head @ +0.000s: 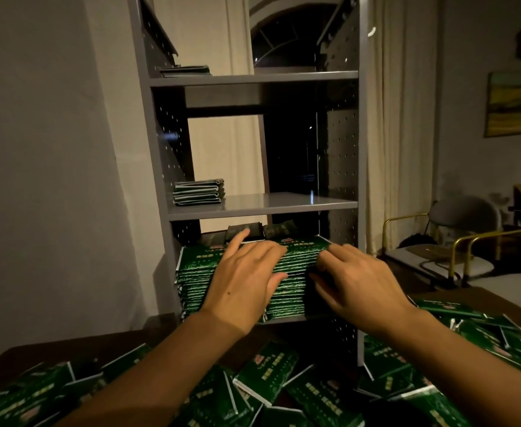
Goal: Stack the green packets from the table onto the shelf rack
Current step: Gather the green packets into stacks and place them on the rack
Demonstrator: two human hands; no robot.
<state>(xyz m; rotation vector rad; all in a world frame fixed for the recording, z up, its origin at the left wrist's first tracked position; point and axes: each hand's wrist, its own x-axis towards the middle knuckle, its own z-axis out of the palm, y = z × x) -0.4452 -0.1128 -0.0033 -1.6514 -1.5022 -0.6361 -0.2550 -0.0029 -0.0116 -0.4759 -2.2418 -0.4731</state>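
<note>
From the head camera, a grey shelf rack (253, 79) stands at the far edge of a dark table (173, 337). On its lowest visible shelf sits a tall stack of green packets (196, 278), reaching from the shelf's left edge to past its middle. The left hand (247, 278) lies flat on the front and top of this stack, fingers straight and spread, grasping nothing. The right hand (354, 282) is at the stack's right end, fingers bent against the packet edges; whether it pinches any packet cannot be told. A small pile (198, 192) of packets rests at the left end of the middle shelf, and another pile (185, 70) at the left end of the top shelf. Loose packets (268, 374) lie scattered across the near edge of the table. A chair (456, 238) stands to the right.
</note>
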